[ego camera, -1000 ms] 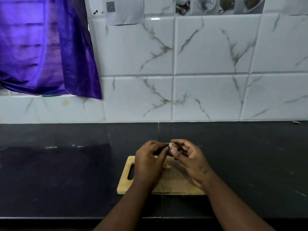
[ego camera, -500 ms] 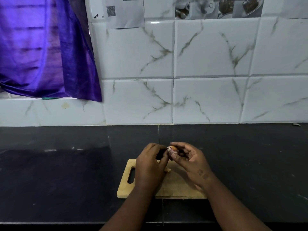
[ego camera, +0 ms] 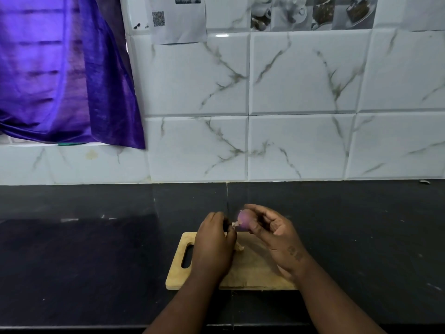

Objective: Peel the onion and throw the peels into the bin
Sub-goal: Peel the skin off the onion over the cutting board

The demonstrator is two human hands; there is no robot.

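Onion (ego camera: 243, 219) held in right fingers (ego camera: 255, 229), left fingers (ego camera: 228, 235) pinching peel (ego camera: 234, 223), above board's (ego camera: 252, 268) far edge.

Two hands at work, left hand (ego camera: 213, 247) and right hand (ego camera: 274, 235), with one purple onion (ego camera: 243, 219) between them. One cutting board (ego camera: 252, 268) beneath them, on one black tabletop (ego camera: 96, 261). Two peel scraps (ego camera: 234, 223) by the left fingertips. One purple curtain (ego camera: 60, 68) well beyond the left hand.

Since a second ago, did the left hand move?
Yes. The left hand has drawn slightly left, towards the handle end of the cutting board, away from the onion, pinching a peel scrap.
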